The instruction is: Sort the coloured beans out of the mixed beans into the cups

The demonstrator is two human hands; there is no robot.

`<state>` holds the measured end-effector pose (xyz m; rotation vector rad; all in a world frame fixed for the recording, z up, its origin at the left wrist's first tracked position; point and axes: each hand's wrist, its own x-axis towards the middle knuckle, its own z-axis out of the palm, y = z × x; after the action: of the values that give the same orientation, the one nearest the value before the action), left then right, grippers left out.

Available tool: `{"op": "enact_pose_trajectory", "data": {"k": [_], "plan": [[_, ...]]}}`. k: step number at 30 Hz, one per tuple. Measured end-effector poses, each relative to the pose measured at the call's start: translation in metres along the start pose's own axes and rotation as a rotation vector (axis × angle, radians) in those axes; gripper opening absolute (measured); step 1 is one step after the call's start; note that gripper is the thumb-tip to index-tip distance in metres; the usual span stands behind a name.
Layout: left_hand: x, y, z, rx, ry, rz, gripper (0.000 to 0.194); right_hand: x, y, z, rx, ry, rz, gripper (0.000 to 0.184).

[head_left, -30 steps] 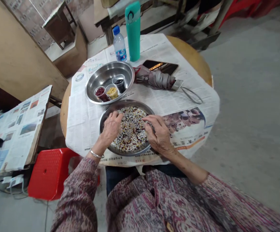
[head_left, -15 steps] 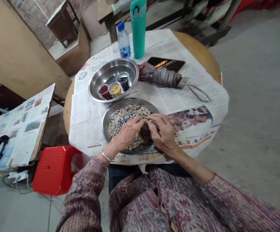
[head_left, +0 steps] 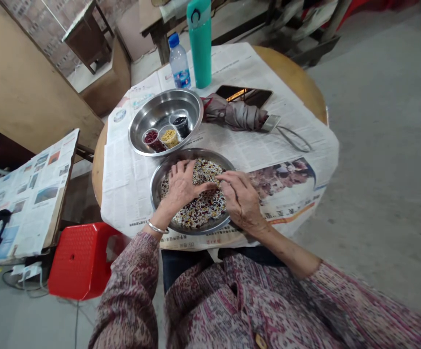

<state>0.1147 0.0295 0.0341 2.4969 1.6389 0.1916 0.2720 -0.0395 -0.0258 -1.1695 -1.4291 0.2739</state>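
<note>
A steel basin (head_left: pixel 217 156) near the table's front edge holds mixed grains and beans (head_left: pixel 206 206) in white, dark red, yellow and black. Over its left part my left hand (head_left: pixel 181 186) is open, fingers spread and thumb stretched to the right, resting on or just above the grains. At the right rim, my right hand (head_left: pixel 244 201) has its fingers bent in and the thumb close to them in a pinch; anything held there is too small to make out. Behind stands a second steel basin (head_left: pixel 155 106) with cups of red beans (head_left: pixel 151 137), yellow beans (head_left: pixel 169 138) and black beans (head_left: pixel 181 125).
Newspaper (head_left: pixel 123 179) covers the round table. Toward the back are a water bottle (head_left: pixel 180 63), a teal flask (head_left: pixel 200 48), a dark tablet-like object (head_left: pixel 257 96) and a folded grey umbrella (head_left: pixel 235 114). A red stool (head_left: pixel 79 261) and a newspaper-covered side table (head_left: pixel 24 194) are at left.
My left hand has moved left, away from my right fingertips, and spread its fingers. More of the grains now shows between the hands. My right hand has stayed nearly in place.
</note>
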Motion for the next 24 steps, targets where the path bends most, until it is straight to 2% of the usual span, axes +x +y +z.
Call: {"op": "enact_pose_trajectory", "data": {"k": [5, 10, 12, 15, 20, 21, 24], "plan": [[0.011, 0.02, 0.002, -0.092, -0.164, 0.32, 0.06, 0.001, -0.002, -0.001, 0.054, 0.03, -0.004, 0.031], [-0.001, 0.017, -0.002, -0.049, -0.262, 0.44, 0.025, 0.001, -0.001, -0.001, 0.036, 0.018, 0.019, 0.032], [-0.012, 0.008, -0.005, -0.011, -0.257, 0.448, 0.02, 0.001, 0.0, -0.001, 0.028, 0.016, 0.023, 0.032], [-0.031, -0.012, -0.015, 0.028, -0.204, 0.371, 0.022, 0.0, 0.001, 0.0, 0.027, 0.021, 0.013, 0.031], [-0.057, -0.036, -0.026, 0.049, -0.039, 0.095, 0.019, 0.0, 0.002, 0.0, 0.031, 0.015, 0.02, 0.029], [-0.059, -0.036, -0.026, 0.051, -0.011, 0.041, 0.024, 0.0, 0.002, 0.0, 0.031, 0.011, 0.024, 0.03], [-0.053, -0.03, -0.018, 0.048, -0.001, -0.059, 0.07, 0.0, 0.002, 0.0, 0.027, 0.007, 0.029, 0.03]]}}
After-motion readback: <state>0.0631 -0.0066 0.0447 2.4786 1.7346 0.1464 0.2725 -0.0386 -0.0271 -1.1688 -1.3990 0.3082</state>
